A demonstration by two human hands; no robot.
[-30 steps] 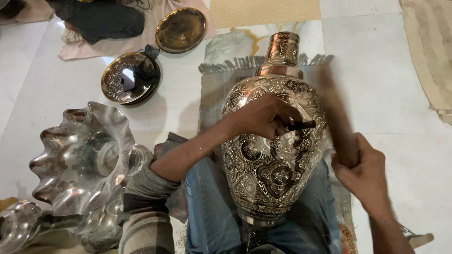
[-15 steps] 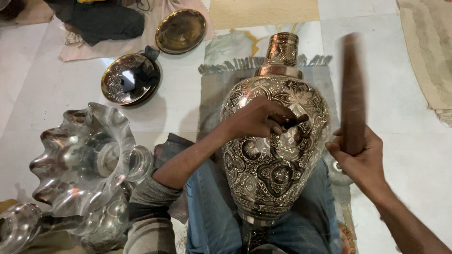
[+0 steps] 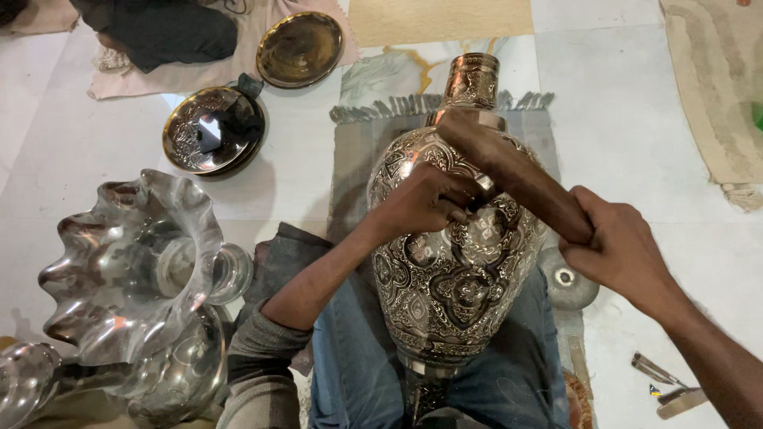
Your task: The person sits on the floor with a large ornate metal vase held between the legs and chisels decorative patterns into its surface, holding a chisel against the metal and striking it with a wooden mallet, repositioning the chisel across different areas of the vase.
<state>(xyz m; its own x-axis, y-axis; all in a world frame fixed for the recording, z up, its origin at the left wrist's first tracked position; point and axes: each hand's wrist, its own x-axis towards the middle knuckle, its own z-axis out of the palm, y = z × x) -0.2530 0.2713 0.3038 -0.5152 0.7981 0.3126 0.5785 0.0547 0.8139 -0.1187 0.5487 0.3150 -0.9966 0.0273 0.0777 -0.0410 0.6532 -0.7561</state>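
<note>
Vase (image 3: 457,278), engraved metal, lies lengthwise across my lap, neck pointing away over the grey mat (image 3: 358,151), so its belly faces up for working. My left hand (image 3: 425,202) is closed around a small punch, tip against the belly. My right hand (image 3: 616,250) is clamped on a wooden mallet (image 3: 509,171), its head over the punch.

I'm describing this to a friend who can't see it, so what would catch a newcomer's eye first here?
The big engraved metal vase lying across the person's lap at centre. The left hand holds a small tool against it, and the right hand brings a wooden mallet over it. At left stands a shiny fluted metal bowl.
</note>
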